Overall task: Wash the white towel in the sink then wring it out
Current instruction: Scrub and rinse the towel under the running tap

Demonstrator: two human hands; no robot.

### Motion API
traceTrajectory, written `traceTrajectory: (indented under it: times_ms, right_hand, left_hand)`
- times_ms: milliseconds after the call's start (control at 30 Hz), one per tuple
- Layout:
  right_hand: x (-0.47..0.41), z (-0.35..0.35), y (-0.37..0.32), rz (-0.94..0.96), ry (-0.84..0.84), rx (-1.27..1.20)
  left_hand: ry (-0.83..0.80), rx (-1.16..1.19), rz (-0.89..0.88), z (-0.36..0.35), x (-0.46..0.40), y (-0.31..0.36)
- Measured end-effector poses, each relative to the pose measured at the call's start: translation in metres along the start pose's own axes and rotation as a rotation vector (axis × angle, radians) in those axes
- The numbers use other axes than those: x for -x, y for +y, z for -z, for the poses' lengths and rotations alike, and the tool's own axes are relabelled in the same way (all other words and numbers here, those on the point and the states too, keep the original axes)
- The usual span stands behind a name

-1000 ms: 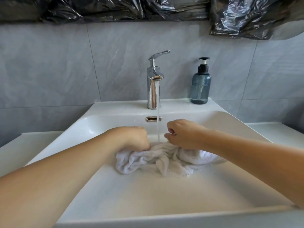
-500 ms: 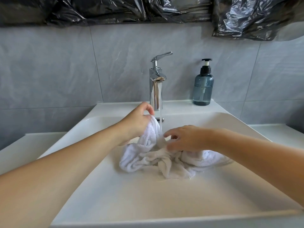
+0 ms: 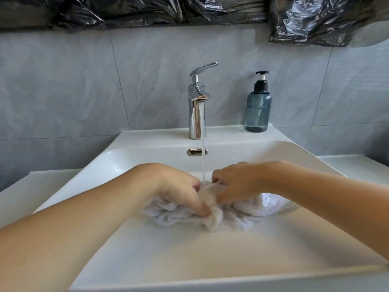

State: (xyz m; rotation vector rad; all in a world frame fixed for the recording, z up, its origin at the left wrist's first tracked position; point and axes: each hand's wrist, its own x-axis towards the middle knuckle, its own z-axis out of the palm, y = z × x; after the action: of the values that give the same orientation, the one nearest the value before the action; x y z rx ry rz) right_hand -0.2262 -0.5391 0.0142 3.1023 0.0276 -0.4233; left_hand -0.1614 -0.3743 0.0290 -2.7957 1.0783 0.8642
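Both hands are clamped on the white towel (image 3: 210, 211): the left hand (image 3: 179, 190) pinches its middle folds, the right hand (image 3: 235, 186) bunches the far part. It lies crumpled in the sink (image 3: 147, 249) directly beneath them, long axis running left to right, under the tap's stream (image 3: 203, 144).

The white towel (image 3: 248, 209) is being carried, crumpled, by the floor of the white sink (image 3: 147, 256), while the chrome faucet (image 3: 196, 110) and the soap bottle (image 3: 258, 106) are being supported on its back ledge.
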Motion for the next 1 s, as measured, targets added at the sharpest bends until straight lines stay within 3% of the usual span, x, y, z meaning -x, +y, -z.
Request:
traceTrajectory:
  times_ms: [167, 300, 500, 567, 700, 867, 1000]
  right_hand:
    - [0.000, 0.001, -0.002, 0.017, -0.064, -0.093]
    - [0.000, -0.003, -0.004, -0.003, 0.048, -0.053]
    - [-0.008, -0.001, 0.010, -0.095, 0.357, -0.082]
    - [-0.009, -0.005, 0.013, -0.092, 0.341, -0.076]
    - [-0.009, -0.009, 0.011, -0.006, 0.149, 0.047]
    - [-0.006, -0.006, 0.010, -0.013, 0.102, -0.032]
    - [-0.013, -0.010, 0.008, -0.054, 0.286, -0.114]
  left_hand:
    - [0.282, -0.098, -0.069, 0.001, -0.011, -0.008]
    - [0.492, -0.031, -0.079, 0.000, -0.017, -0.016]
    - [0.359, 0.029, -0.098, -0.003, -0.008, -0.006]
    - [0.294, 0.004, -0.086, -0.009, -0.007, -0.005]
    - [0.241, 0.046, -0.098, -0.013, -0.016, -0.011]
    - [0.333, -0.009, -0.196, -0.010, -0.022, -0.010]
    - [0.607, -0.012, -0.159, -0.005, -0.034, -0.017]
